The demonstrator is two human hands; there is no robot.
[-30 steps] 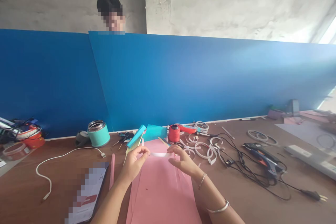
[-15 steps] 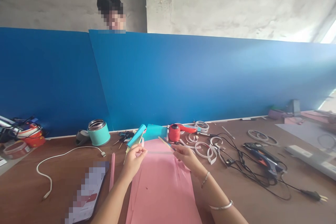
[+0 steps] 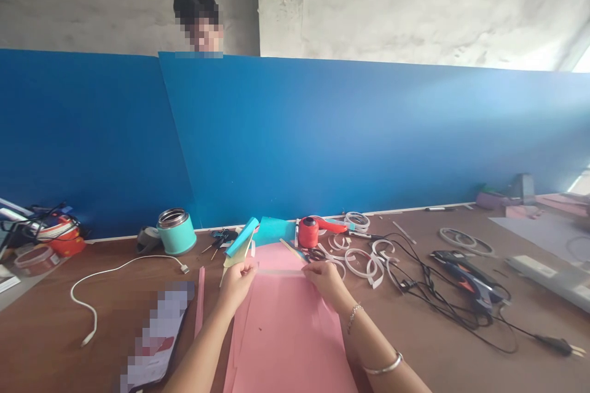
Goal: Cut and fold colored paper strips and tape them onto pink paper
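A thin, pale strip of tape [image 3: 280, 272] stretches level between my two hands over the pink paper [image 3: 295, 331]. My left hand [image 3: 240, 279] pinches the strip's left end between thumb and fingers. At the other end, my right hand [image 3: 325, 279] is closed in a similar pinch. The pink sheets lie in a loose stack in front of me, their left edges uneven. Just beyond my hands are teal paper [image 3: 275, 231], a rolled blue sheet [image 3: 243, 237] and scissors [image 3: 316, 254], partly hidden.
On the left are a phone [image 3: 157, 338], a white cable [image 3: 94, 282] and a turquoise container [image 3: 177, 234]. To the right lie white coils [image 3: 362, 263], a red tool [image 3: 308, 232], a glue gun [image 3: 470, 282] and a power strip [image 3: 548, 282]. Behind the blue partition [image 3: 345, 135] is a person [image 3: 197, 12].
My right hand has come slightly lower and inward, and its fingers are closer to the paper. The strip now shows broader and paler between my hands. The view has shifted slightly.
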